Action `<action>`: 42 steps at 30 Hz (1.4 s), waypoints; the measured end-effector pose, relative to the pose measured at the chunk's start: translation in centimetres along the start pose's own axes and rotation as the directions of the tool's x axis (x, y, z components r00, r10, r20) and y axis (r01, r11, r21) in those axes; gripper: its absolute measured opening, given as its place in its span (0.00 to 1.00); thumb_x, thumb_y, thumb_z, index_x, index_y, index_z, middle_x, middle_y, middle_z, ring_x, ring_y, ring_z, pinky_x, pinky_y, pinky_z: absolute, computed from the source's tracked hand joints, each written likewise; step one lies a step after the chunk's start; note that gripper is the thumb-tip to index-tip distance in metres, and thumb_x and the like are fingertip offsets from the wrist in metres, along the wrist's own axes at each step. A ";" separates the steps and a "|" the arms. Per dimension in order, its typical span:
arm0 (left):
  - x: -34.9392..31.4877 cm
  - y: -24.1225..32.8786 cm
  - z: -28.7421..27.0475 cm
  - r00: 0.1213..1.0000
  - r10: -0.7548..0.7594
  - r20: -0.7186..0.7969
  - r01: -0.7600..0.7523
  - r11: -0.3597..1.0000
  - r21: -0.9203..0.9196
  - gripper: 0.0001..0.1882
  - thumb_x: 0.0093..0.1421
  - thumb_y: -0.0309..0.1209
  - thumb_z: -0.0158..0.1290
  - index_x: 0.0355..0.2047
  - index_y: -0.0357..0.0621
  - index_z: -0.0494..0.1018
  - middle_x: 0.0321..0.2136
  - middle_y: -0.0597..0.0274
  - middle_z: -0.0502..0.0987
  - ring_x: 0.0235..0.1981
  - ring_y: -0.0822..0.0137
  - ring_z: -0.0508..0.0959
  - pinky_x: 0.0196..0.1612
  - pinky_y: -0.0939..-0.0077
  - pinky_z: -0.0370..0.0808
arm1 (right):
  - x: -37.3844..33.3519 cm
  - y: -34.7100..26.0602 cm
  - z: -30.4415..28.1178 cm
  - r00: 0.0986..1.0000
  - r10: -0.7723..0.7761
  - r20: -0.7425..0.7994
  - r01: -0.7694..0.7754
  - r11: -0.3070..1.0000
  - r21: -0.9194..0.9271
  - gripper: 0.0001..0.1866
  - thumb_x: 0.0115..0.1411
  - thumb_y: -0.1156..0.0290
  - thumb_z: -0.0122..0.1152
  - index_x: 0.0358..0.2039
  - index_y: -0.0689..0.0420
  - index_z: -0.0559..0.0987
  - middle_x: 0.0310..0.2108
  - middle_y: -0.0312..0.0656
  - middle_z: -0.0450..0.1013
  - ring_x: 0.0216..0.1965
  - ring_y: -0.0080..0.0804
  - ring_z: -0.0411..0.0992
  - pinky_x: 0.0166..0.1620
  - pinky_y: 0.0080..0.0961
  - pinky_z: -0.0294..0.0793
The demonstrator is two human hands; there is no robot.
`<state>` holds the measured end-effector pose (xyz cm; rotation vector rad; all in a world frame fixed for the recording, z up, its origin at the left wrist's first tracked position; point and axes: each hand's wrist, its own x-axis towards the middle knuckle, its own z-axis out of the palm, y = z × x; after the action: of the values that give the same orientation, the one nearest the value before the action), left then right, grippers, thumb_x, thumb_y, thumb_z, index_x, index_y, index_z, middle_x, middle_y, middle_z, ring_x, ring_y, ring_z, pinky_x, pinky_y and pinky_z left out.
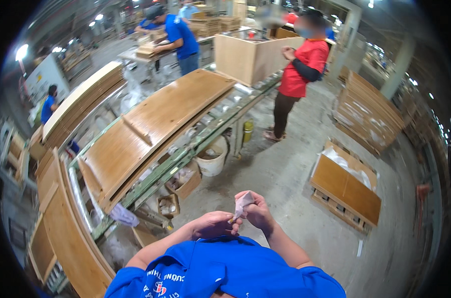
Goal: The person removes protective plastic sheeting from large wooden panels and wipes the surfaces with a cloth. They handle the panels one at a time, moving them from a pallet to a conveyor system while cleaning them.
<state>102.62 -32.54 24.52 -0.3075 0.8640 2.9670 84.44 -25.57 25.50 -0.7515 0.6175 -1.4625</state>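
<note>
Both hands met close before the blue shirt (225,270): the left hand (213,224) curled shut, pinching the lower end of a small pale packet (243,203), the right hand (257,212) closed round its upper part. Beyond, wooden panels (156,124) lay on the bench (205,136); a bucket (211,158) stood beneath; farther off stood a person in red (300,69)

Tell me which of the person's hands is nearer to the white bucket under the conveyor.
Left. The left hand lies below and slightly right of the white bucket; the right hand, holding the small pale packet, sits farther to the right.
</note>
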 end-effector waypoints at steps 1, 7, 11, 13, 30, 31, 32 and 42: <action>0.1 -0.3 -0.1 0.998 0.022 0.065 -0.019 0.999 -0.039 0.16 0.63 0.39 0.44 0.40 0.38 0.69 0.31 0.61 0.74 0.36 0.66 0.72 0.48 0.69 0.65 | 0.2 0.2 0.0 1.000 -0.007 0.030 0.006 1.000 0.024 0.19 0.47 0.82 0.47 0.43 0.66 0.69 0.24 0.38 0.67 0.22 0.20 0.63 0.26 0.16 0.63; -0.5 -0.9 -0.6 0.991 0.091 0.101 -0.078 0.988 -0.131 0.11 0.60 0.36 0.50 0.35 0.42 0.68 0.26 0.66 0.70 0.33 0.69 0.67 0.44 0.70 0.63 | 1.3 1.5 0.8 1.000 0.021 0.020 -0.020 1.000 -0.020 0.19 0.45 0.78 0.49 0.41 0.66 0.70 0.29 0.42 0.68 0.22 0.23 0.65 0.23 0.19 0.64; -0.7 -0.8 -0.4 0.992 0.116 0.051 -0.110 0.988 -0.105 0.11 0.58 0.36 0.52 0.37 0.43 0.68 0.25 0.68 0.68 0.30 0.71 0.66 0.41 0.72 0.63 | 1.5 1.7 1.2 0.997 0.071 -0.007 -0.071 0.997 -0.024 0.18 0.45 0.82 0.45 0.40 0.66 0.71 0.28 0.42 0.69 0.23 0.23 0.66 0.23 0.18 0.64; -0.7 -0.9 -0.5 0.987 0.131 0.092 -0.118 0.984 -0.131 0.11 0.58 0.35 0.53 0.38 0.44 0.67 0.23 0.70 0.66 0.28 0.73 0.66 0.38 0.74 0.64 | 1.7 2.0 1.1 0.997 0.073 -0.013 -0.074 0.993 -0.090 0.18 0.47 0.83 0.45 0.41 0.66 0.70 0.27 0.39 0.69 0.22 0.21 0.65 0.24 0.17 0.64; -0.2 -1.7 -0.4 0.726 0.687 -0.010 0.052 -0.040 0.998 0.10 0.61 0.35 0.46 0.26 0.45 0.70 0.23 0.63 0.69 0.28 0.63 0.67 0.37 0.69 0.63 | 1.4 2.2 -0.3 0.990 0.077 -0.117 -0.098 0.978 -0.182 0.16 0.52 0.82 0.49 0.43 0.65 0.70 0.25 0.34 0.67 0.22 0.18 0.63 0.24 0.15 0.63; -0.2 -1.7 -0.3 0.687 0.722 0.087 0.092 -0.206 0.974 0.09 0.60 0.35 0.46 0.25 0.45 0.69 0.22 0.63 0.68 0.27 0.61 0.66 0.36 0.68 0.62 | 1.4 2.2 -0.2 0.991 0.076 -0.114 -0.096 0.979 -0.179 0.16 0.52 0.82 0.49 0.43 0.64 0.70 0.25 0.35 0.68 0.22 0.18 0.63 0.24 0.15 0.63; -0.2 -1.7 -0.2 0.661 0.740 0.121 0.104 -0.249 0.963 0.09 0.59 0.35 0.47 0.24 0.46 0.68 0.21 0.63 0.67 0.26 0.61 0.65 0.35 0.68 0.62 | 1.4 2.3 -0.1 0.991 0.077 -0.110 -0.095 0.980 -0.175 0.16 0.52 0.82 0.49 0.43 0.64 0.70 0.25 0.35 0.68 0.22 0.18 0.63 0.24 0.15 0.63; -0.5 -1.0 0.2 0.540 0.822 0.181 0.198 -0.333 0.922 0.10 0.54 0.37 0.53 0.24 0.45 0.69 0.20 0.64 0.68 0.26 0.62 0.67 0.36 0.67 0.63 | 1.7 2.4 0.7 0.995 0.023 -0.101 -0.059 0.924 -0.377 0.14 0.54 0.79 0.53 0.42 0.63 0.72 0.26 0.34 0.70 0.22 0.15 0.64 0.24 0.13 0.64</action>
<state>103.17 -31.57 24.20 -1.0797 3.5669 0.8482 86.56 -27.31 24.25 -0.9661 1.0037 -1.3601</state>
